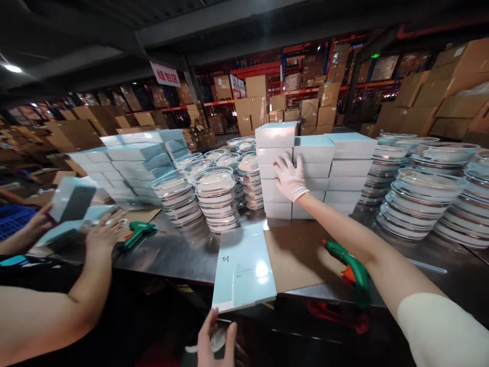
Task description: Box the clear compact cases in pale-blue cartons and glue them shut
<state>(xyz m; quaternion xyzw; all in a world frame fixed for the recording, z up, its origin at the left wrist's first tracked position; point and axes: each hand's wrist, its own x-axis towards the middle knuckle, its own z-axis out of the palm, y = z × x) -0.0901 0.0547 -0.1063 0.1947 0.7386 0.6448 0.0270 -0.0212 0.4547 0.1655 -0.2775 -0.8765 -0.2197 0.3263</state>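
The person's right hand (290, 178), in a white glove, lies open and flat against the near face of a stack of pale boxes (275, 173) at the far middle of the table (183, 255), gripping nothing. The left hand (216, 341), bare at the near edge, has its fingers loosely spread just below a flat light-blue box (242, 267) that overhangs the table's near rim, seemingly not touching it. A green glue gun (349, 270) lies to the right beside the right forearm, stacks of lidded clear dishes (216, 196) stand left of the boxes, and a co-worker's hand (105, 232) rests at the far left.
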